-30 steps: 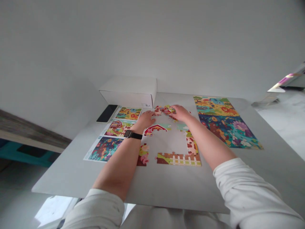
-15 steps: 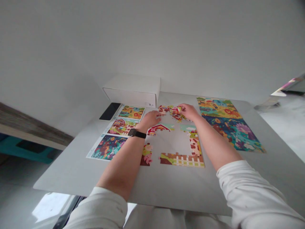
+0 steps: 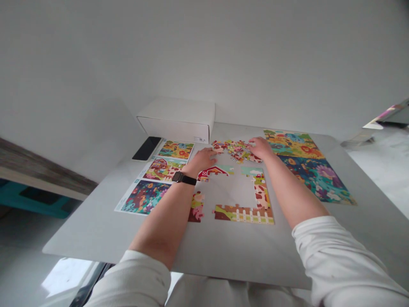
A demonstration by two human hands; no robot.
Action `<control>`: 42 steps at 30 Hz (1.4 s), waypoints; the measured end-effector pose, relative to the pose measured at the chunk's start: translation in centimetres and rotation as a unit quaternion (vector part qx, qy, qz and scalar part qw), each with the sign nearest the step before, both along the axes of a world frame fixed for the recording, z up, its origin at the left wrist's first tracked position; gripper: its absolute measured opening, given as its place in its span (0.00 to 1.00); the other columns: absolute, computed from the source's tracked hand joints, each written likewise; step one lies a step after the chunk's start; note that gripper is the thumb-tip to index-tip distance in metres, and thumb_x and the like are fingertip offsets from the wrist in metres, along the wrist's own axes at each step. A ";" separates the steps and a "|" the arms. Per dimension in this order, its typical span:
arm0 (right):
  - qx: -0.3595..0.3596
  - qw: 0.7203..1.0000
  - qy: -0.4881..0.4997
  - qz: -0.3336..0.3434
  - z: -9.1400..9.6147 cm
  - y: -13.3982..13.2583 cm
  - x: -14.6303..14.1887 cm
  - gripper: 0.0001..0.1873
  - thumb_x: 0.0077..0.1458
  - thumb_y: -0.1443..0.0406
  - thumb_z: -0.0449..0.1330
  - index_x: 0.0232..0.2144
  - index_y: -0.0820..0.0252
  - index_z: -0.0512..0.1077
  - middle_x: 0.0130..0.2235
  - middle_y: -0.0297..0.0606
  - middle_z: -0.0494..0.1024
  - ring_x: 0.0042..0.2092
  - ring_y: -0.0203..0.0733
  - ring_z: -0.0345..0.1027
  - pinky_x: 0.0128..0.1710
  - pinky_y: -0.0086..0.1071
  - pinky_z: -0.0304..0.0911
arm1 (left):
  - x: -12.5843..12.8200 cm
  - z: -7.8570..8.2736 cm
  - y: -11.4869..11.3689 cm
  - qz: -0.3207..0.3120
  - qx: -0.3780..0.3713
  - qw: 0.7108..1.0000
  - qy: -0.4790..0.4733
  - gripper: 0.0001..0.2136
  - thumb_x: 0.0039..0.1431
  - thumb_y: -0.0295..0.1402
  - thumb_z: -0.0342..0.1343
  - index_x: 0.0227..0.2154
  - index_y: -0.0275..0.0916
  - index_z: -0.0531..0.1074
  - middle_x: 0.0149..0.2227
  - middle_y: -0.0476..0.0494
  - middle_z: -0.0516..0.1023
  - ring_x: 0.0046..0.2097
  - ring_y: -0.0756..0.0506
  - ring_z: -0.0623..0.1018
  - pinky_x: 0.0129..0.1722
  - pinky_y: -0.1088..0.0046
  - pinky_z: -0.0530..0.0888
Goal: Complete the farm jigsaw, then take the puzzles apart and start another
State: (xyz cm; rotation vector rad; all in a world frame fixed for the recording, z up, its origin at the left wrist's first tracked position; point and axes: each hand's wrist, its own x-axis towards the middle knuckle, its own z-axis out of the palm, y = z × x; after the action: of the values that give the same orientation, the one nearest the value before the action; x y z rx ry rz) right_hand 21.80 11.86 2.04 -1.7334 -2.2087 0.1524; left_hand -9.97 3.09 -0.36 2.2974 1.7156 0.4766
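Note:
My left hand (image 3: 204, 158) lies palm down with its fingers spread at the left of a heap of loose jigsaw pieces (image 3: 238, 148), fingertips near its edge. My right hand (image 3: 261, 148) is at the heap's right side, thumb and fingers bent around a puzzle piece at its edge; the grip is small and partly hidden. Nearer to me is a partly joined farm puzzle: a red barn section (image 3: 213, 172), a pig section (image 3: 197, 207) half behind my left forearm, a fence strip (image 3: 244, 214) joined to a cow section (image 3: 262, 196), and a sky piece (image 3: 252, 171).
A white box (image 3: 175, 123) stands at the back against the wall. Left of the puzzle lie a black phone (image 3: 147, 148) and a sheet with three reference pictures (image 3: 145, 197). Two finished-looking puzzle pictures (image 3: 311, 175) lie on the right of the grey table (image 3: 236, 251).
My right hand has moved right, from above the heap to its right edge. The red barn piece it held up no longer shows in it. My left hand is nearly still.

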 end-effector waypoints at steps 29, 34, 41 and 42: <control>0.084 0.971 0.094 0.203 3.1 -6.6 -2.6 0.31 0.56 0.67 0.67 0.63 0.57 0.72 0.55 0.48 0.77 0.56 0.54 0.74 0.61 0.46 0.69 | 2.5 8.9 -2.9 0.072 0.054 0.973 -0.213 0.14 0.65 0.33 0.60 0.51 0.40 0.80 0.48 0.41 0.85 0.50 0.41 0.82 0.54 0.66 0.77; 0.137 0.947 0.128 0.261 5.8 -13.2 -1.8 0.33 0.61 0.65 0.65 0.67 0.50 0.67 0.58 0.47 0.76 0.61 0.57 0.71 0.63 0.51 0.68 | 4.9 11.0 -5.1 0.037 0.020 0.963 -0.268 0.11 0.62 0.39 0.66 0.42 0.39 0.79 0.35 0.45 0.83 0.35 0.46 0.80 0.40 0.70 0.75; 0.165 0.939 0.120 0.276 7.5 -20.2 -1.0 0.35 0.63 0.66 0.64 0.70 0.47 0.64 0.61 0.46 0.75 0.64 0.57 0.69 0.67 0.54 0.66 | 6.4 11.7 -9.2 -0.038 -0.090 0.909 -0.404 0.11 0.58 0.32 0.69 0.40 0.38 0.75 0.31 0.46 0.81 0.31 0.48 0.80 0.36 0.70 0.76; 0.168 0.936 0.123 0.283 7.4 -21.0 -1.0 0.35 0.63 0.66 0.64 0.70 0.47 0.64 0.61 0.46 0.75 0.64 0.57 0.69 0.67 0.54 0.66 | 6.3 11.4 -10.0 -0.037 -0.103 0.898 -0.425 0.12 0.57 0.31 0.70 0.41 0.38 0.75 0.30 0.46 0.81 0.31 0.48 0.80 0.35 0.70 0.77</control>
State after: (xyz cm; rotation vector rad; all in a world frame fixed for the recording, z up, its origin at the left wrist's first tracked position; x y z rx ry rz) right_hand 20.82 -9.11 9.45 -0.8234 -2.3117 0.1064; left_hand -3.66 -6.89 11.07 1.6021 1.1525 1.0304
